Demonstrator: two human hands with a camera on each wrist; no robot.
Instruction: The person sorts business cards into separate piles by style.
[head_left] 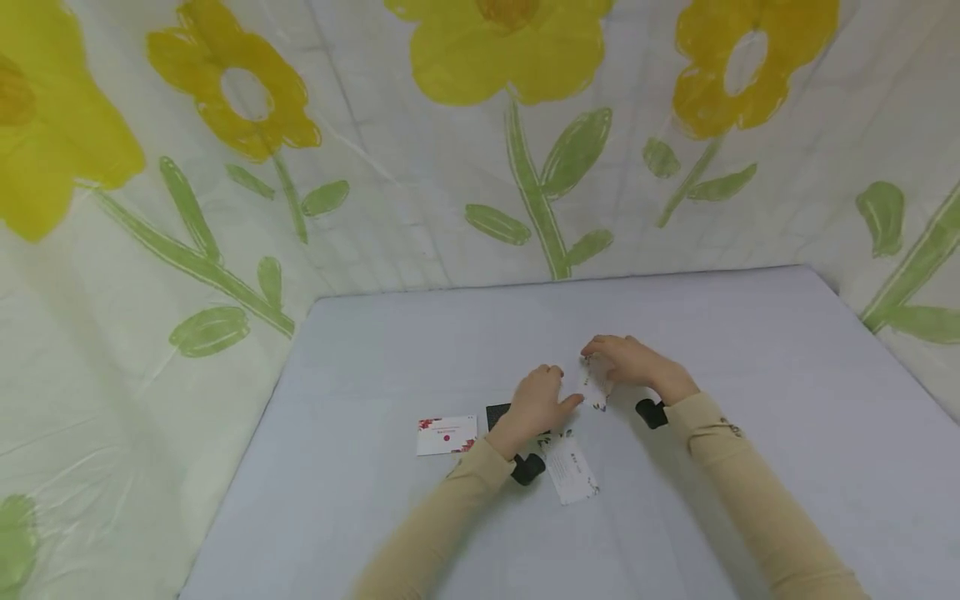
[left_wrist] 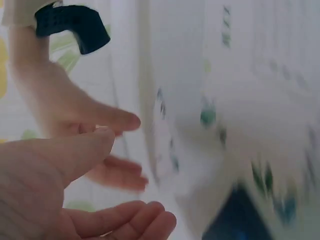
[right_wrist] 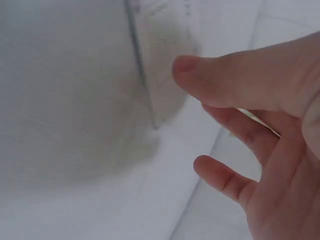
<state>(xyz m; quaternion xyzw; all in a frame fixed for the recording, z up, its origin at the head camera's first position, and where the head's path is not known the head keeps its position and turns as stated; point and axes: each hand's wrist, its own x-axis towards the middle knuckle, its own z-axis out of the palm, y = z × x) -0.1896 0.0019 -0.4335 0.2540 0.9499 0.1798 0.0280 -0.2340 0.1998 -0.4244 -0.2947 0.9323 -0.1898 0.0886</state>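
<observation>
My right hand point(head_left: 637, 364) hovers at a small white card point(head_left: 595, 385) with leafy print, its thumb over the card's edge in the right wrist view. In the left wrist view a gap shows between that thumb and the card. My left hand point(head_left: 534, 404) hangs just left of this card, thumb and fingers apart and holding nothing. Partly under the left hand lies a black card point(head_left: 497, 414). Below it another white card point(head_left: 573, 472) with leafy corners and small print lies slanted. Left of these is a white card point(head_left: 447, 435) with red flowers and red text.
A pale cloth-covered table point(head_left: 390, 350) holds all the cards. Behind and beside it hangs a white curtain point(head_left: 405, 183) with large yellow flowers. Black wrist cameras point(head_left: 528, 469) sit at both wrists, close above the tabletop.
</observation>
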